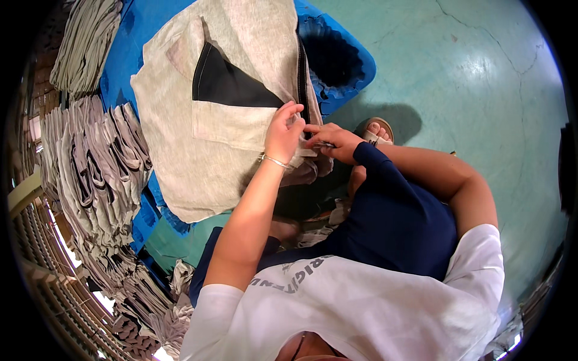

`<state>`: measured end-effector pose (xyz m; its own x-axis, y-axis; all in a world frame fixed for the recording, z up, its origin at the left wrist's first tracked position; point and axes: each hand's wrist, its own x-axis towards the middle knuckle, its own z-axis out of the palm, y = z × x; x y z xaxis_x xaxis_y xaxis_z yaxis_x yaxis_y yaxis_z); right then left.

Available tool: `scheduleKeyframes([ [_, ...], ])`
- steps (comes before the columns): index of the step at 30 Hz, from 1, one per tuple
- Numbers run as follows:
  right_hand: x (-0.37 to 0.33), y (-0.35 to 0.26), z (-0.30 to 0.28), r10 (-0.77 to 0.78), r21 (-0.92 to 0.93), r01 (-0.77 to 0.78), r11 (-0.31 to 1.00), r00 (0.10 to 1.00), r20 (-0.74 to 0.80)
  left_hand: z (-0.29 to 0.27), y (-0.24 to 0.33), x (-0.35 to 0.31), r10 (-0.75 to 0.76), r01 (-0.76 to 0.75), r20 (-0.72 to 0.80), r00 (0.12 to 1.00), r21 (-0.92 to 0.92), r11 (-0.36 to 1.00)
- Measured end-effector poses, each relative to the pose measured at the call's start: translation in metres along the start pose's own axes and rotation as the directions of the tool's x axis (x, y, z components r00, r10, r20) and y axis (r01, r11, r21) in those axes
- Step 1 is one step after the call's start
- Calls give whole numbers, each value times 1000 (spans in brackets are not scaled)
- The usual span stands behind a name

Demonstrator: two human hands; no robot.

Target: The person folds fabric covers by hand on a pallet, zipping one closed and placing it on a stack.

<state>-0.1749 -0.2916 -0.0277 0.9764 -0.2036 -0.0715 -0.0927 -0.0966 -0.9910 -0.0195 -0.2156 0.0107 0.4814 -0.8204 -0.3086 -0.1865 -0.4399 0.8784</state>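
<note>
A beige cloth garment piece lies spread in front of me, with a black triangular panel and a black strip along its right edge. My left hand is closed on the cloth beside that strip, just below the tip of the black panel, thumb and fingers pinched. Close on its right, my right hand is closed at the garment's lower right edge. A small, dark, shiny thing shows under its fingers, too little of it to name.
Under the garment is a blue plastic platform with a deep hollow at its right corner. Stacks of folded beige cloth stand along the left, and more grey-green cloth lies beyond. Green floor spreads to the right, near my sandalled foot.
</note>
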Motion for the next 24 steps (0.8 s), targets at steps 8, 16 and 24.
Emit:
scheduleKeyframes([
  [8,-4,0,5,-195,-126,192,973,981,-7,10,2,9,3,-10,79,997,78,997],
  [16,-11,-3,-4,175,279,-142,950,979,-100,0,-21,-44,-275,24,-186,943,-789,614],
  [24,4,-27,-11,-171,-102,163,981,982,-76,10,-7,-76,-326,138,-75,943,-800,583],
])
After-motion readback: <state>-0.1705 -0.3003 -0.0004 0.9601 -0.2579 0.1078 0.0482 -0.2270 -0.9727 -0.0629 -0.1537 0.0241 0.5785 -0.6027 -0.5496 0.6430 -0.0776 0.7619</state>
